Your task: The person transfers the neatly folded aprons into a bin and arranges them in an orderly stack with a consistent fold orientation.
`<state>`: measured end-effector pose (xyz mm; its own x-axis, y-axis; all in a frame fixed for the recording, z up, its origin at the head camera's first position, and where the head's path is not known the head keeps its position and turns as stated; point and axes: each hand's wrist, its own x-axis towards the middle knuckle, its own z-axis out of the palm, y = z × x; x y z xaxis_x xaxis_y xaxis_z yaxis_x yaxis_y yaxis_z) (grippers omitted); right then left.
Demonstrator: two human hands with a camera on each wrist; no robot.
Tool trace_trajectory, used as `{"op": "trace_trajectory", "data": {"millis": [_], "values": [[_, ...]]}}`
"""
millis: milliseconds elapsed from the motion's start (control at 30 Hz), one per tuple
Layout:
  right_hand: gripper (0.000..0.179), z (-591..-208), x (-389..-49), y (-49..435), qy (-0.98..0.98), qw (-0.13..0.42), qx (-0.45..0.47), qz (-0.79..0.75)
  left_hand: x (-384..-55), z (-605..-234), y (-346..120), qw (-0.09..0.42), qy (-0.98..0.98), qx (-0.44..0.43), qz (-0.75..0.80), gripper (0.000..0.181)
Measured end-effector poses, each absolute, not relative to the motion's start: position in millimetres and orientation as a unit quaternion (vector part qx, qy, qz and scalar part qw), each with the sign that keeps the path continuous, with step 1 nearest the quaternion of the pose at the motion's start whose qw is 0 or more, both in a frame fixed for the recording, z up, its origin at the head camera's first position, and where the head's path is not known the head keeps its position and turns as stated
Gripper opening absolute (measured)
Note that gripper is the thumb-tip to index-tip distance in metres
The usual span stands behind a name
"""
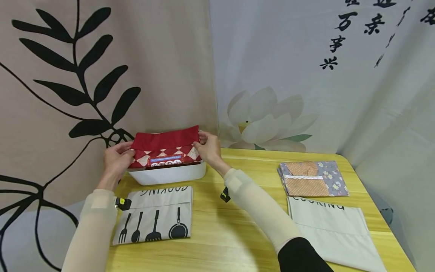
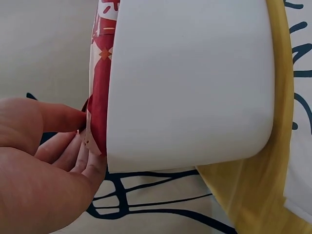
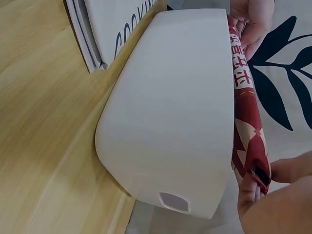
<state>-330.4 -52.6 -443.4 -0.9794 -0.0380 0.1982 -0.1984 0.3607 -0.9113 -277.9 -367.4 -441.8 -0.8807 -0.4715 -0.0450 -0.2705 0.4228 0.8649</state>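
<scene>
A folded red cloth point(image 1: 166, 145) with pale diamonds and a lettered patch lies over the top of a white plastic bin point(image 1: 170, 174). My left hand point(image 1: 117, 160) pinches its left end between thumb and fingers, and the left wrist view shows that corner point(image 2: 97, 122) close up at the bin's rim. At the opposite end my right hand point(image 1: 209, 149) grips the other corner, with thumb and fingers round the fabric point(image 3: 256, 161) in the right wrist view. The inside of the bin is hidden beneath the cloth.
In front of the bin lies a folded white cloth point(image 1: 154, 215) printed with kitchen utensils. At the right are a folded grey floral cloth point(image 1: 314, 178) and another white one point(image 1: 333, 230), partly behind my right sleeve. Curtains point(image 1: 176, 68) hang behind the wooden table point(image 1: 251, 166).
</scene>
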Motion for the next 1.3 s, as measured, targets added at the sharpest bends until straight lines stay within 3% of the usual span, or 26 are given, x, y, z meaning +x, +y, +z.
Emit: {"op": "trace_trajectory", "data": {"millis": [967, 1300], "values": [[0.042, -457, -342, -62, -0.846, 0.066, 0.060, 0.526, -291, -446, -366, 0.133, -0.892, 0.178, -0.393, 0.045], [0.042, -458, -344, -59, -0.850, 0.064, 0.082, 0.516, -288, -441, -363, 0.090, -0.897, 0.161, -0.402, 0.059]]}}
